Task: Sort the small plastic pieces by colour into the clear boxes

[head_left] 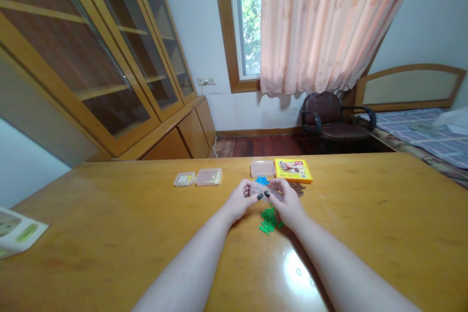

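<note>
Between them, my left hand [239, 201] and my right hand [290, 202] grip a clear plastic box [271, 194], with both thumbs on its near side. I cannot make out whether anything is inside it. Just beyond the fingers lies a pile of small blue pieces [262, 181]. Nearer to me, below the box, is a heap of small green pieces [268, 220], partly beside my right wrist. Brown pieces [298, 188] lie past my right hand, which partly hides them.
A yellow box [293, 169] and a clear plastic tray [262, 169] stand near the table's far edge. To the left are a clear container [208, 177] with pale pieces and a smaller clear container [185, 179]. A white-and-green object [20, 231] sits at the table's left edge.
</note>
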The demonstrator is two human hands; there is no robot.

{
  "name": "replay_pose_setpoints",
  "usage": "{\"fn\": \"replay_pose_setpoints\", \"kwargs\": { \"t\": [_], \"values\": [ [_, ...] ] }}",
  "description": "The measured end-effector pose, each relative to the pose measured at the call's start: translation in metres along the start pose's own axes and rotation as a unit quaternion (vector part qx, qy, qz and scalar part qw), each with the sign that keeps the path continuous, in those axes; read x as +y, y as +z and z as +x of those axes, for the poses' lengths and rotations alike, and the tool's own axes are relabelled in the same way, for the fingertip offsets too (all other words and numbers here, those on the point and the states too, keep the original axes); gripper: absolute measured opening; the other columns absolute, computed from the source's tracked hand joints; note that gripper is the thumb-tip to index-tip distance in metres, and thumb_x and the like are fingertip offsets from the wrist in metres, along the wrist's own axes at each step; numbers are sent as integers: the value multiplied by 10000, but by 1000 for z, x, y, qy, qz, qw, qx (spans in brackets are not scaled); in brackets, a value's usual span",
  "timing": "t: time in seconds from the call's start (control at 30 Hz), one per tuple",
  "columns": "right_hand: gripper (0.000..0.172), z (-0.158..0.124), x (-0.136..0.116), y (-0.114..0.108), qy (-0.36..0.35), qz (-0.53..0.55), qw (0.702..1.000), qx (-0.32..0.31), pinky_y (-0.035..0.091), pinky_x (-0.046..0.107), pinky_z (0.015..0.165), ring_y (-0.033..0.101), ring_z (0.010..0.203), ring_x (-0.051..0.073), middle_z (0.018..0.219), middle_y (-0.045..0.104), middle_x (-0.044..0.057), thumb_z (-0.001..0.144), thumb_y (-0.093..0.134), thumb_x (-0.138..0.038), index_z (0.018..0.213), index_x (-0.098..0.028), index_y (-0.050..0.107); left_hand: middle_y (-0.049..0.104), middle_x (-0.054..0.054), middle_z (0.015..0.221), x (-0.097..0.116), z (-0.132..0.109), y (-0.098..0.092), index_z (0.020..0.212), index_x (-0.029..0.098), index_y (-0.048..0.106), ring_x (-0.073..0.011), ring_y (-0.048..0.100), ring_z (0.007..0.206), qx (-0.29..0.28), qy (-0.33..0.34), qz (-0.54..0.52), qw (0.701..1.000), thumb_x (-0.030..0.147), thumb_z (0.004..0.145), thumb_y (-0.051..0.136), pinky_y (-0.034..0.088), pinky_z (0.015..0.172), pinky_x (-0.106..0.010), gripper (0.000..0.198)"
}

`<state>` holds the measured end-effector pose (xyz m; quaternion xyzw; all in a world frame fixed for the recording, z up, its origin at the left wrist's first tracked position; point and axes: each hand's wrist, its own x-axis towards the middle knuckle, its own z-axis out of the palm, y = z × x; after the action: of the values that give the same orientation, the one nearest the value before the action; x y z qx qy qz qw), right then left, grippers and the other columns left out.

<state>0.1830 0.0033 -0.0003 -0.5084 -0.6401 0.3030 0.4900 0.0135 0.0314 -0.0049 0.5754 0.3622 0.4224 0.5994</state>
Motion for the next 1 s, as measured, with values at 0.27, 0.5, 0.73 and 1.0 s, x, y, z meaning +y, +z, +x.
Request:
{"fn": "replay_pose_setpoints", "kwargs": {
  "t": [0.27,0.5,0.73,1.0],
  "values": [
    [316,6,11,-2,58,110,991,42,503,355,717,641,822,240,854,663,65,807,513,-490,935,-202,541,626,-71,1004,6,-5,3,911,172,494,-195,591,952,-20,15,33,999,276,585,784,438,876,-340,449],
    [458,11,11,-1,109,233,961,103,527,374,705,658,804,248,850,698,97,766,491,-634,814,-189,591,601,-112,1122,4,-4,1,1103,165,500,-206,599,975,-17,27,-31,999,336,635,756,433,911,-356,561],
    [502,20,23,-6,201,308,919,144,517,349,567,640,576,220,641,686,86,741,477,-656,737,-171,606,569,-118,1206,8,-7,3,1202,199,502,-218,593,993,-53,32,-8,998,306,630,765,444,909,-378,638],
    [533,17,14,-8,189,230,943,147,473,303,507,599,488,186,558,662,55,748,448,-670,774,-165,615,665,-69,1008,3,-9,0,1024,182,649,-223,606,909,-119,25,207,971,208,610,745,470,854,-377,426]
  ]
}}
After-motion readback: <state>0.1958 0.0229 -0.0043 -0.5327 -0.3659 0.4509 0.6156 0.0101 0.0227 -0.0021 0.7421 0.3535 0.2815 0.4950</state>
